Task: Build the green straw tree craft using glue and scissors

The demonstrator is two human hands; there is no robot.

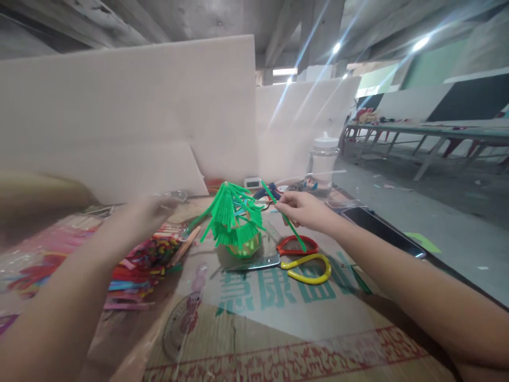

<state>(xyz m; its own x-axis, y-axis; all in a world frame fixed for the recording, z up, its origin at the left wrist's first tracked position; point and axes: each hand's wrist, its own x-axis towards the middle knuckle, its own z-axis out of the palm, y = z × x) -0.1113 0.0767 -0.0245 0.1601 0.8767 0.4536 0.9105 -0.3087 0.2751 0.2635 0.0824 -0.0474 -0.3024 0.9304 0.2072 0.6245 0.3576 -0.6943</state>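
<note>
At the far left I had a tan shape (40,201), too smeared to identify. The left arm rose from the bottom left, its elbow out of frame, and ran forward over the strips (131,284), hiding part of the pile. The left hand (157,207) was blurred near a clear, shiny object (178,196); I couldn't tell how far its fingers were open or whether they held anything.

Right of it, the green model (230,217) stood upright on the printed sheet (222,339), mid-view, its fringe covering much of the inside. The scissors (272,261) lay just in front, handles to the right; I could hardly make out the blade tip.

My right arm came in from the lower right, reaching forward and left, elbow near the frame edge. The right hand (298,209) was closed in a pinch on a green strip (295,233), held aslant, its lower end overlapping the red handle; I couldn't judge contact. Beyond stood the bottle (320,164); the forearm partly covered the phone (369,228).
</note>
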